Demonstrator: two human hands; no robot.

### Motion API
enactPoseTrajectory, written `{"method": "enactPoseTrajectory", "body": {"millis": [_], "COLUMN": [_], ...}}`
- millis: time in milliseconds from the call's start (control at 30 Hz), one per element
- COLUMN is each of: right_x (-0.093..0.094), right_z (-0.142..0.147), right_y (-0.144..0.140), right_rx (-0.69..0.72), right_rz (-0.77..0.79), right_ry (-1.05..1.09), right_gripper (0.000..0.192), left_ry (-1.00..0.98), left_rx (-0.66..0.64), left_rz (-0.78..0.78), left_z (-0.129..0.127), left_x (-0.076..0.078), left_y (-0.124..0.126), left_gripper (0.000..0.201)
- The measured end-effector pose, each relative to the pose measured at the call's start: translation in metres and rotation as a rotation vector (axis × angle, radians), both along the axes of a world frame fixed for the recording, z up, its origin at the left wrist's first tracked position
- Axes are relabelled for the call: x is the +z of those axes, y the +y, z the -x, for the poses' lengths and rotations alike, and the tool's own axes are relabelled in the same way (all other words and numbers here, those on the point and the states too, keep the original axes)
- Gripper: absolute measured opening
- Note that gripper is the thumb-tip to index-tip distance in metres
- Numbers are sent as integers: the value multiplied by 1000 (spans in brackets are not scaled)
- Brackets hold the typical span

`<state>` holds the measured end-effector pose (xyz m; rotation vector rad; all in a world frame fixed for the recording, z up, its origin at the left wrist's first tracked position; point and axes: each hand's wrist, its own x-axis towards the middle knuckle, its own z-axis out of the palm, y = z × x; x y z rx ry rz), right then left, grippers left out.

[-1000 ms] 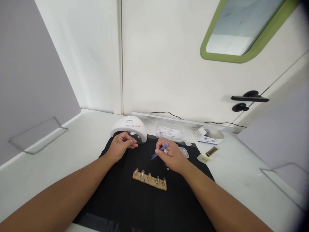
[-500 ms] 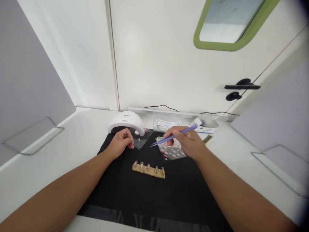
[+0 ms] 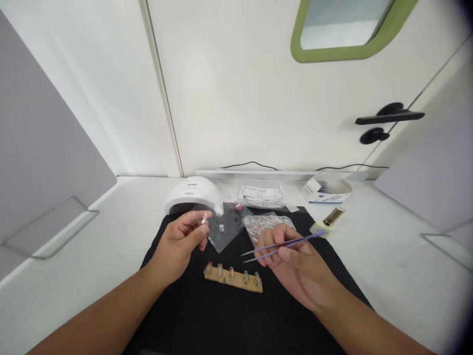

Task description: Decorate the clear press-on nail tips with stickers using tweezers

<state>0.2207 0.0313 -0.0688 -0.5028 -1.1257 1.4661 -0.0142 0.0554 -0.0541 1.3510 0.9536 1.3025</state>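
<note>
My left hand [image 3: 181, 239] is closed in a pinch, thumb against fingers. Between them sits a small shiny, clear piece [image 3: 204, 218], too small to name surely. Purple tweezers [image 3: 284, 245] lie in my right hand [image 3: 291, 254], their two tips apart and pointing left, with nothing between them. Below and between both hands, a tan strip [image 3: 233, 285] on the black mat bears several upright nail tips [image 3: 231, 273]. Behind the tweezers, partly covered by my right hand, rests a clear bag of small colourful bits [image 3: 260, 224]. A clear plastic sheet [image 3: 227, 236] lies beside my left hand.
A white nail lamp [image 3: 194, 192] stands at the back left. Behind the mat [image 3: 192, 320] lie a bag of white packets [image 3: 261, 195] and an open white box [image 3: 328, 192]. A gold-and-black item [image 3: 333, 216] is at the right.
My left hand has risen from the plastic sheet, now pinching the small shiny piece. My right hand has lowered and turned palm up; the tweezers' tips have spread apart. The camera view has shifted.
</note>
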Motion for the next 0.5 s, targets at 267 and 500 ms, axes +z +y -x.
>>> {"method": "enactPoseTrajectory", "body": {"millis": [267, 500], "right_x": [16, 23], "right_z": [-8, -1], "right_y": [-21, -31], "right_rx": [-105, -265], "right_rz": [-317, -821], "right_ry": [-279, -490], "right_gripper": [11, 15], "left_ry": [45, 32], "left_rx": [-43, 19], "left_rz": [4, -29], "left_z": [-10, -17], "left_x": [1, 7], "left_y": [-22, -30], "left_gripper": [5, 5]}}
